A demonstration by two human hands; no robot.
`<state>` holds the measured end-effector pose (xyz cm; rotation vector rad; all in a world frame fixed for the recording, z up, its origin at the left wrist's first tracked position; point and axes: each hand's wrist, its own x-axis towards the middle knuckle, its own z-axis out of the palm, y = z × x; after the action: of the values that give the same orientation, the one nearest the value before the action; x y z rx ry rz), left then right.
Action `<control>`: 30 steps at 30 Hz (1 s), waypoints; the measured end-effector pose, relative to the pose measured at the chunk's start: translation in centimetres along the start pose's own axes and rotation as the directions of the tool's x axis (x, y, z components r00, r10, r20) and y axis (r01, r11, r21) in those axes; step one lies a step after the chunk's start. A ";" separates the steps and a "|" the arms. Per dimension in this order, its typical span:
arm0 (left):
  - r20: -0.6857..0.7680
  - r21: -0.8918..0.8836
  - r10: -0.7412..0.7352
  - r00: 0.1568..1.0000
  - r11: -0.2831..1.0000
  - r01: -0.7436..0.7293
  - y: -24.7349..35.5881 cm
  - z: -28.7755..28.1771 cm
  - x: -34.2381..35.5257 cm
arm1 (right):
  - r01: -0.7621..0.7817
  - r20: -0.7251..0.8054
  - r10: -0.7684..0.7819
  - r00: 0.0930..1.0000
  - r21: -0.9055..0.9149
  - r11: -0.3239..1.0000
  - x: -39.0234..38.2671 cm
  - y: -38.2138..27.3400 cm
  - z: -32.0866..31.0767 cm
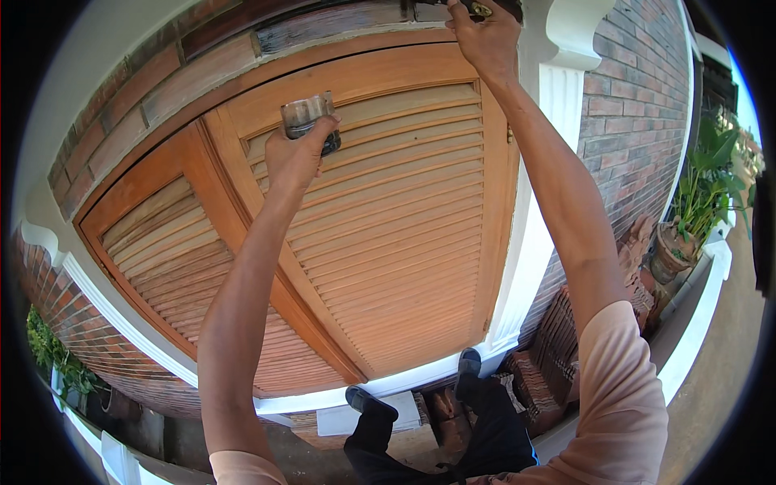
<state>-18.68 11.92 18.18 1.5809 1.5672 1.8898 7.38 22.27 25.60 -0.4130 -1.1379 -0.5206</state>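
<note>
My left hand [299, 149] grips a clear cup [307, 113] with dark contents, held in front of the upper part of an orange wooden louvred shutter [380, 218]. My right hand [489, 32] is raised to the top edge of the view, its fingers closed around something dark with a small brassy part, too cut off and small to make out. It is beside a wooden beam [323, 28] above the shutters, streaked with dark and pale patches.
A second shutter [158, 250] stands left. White moulding [558, 113] borders brick walls [614, 113]. Below, my feet [469, 364] are on or near a white ledge [319, 385], beside stacked reddish tiles [550, 360]. A potted plant [675, 250] and a white railing [691, 331] are at right.
</note>
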 end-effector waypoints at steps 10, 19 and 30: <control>0.017 -0.004 0.005 1.000 1.000 -0.004 0.3 0.2 0.4 | -0.108 0.112 0.099 0.989 0.074 0.991 0.2 -0.8 -0.5; 0.050 0.010 0.036 0.998 0.999 -0.036 0.4 0.6 0.3 | -0.012 0.161 0.010 0.987 0.015 1.000 1.3 -0.3 -0.8; 0.036 -0.008 0.028 0.999 1.000 -0.028 0.7 1.8 0.5 | -0.292 0.187 0.246 0.951 0.283 0.914 0.8 3.7 -0.6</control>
<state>-17.10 13.04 18.73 1.6330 1.5295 1.8677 10.28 24.78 25.88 -0.3327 -1.2572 -0.0657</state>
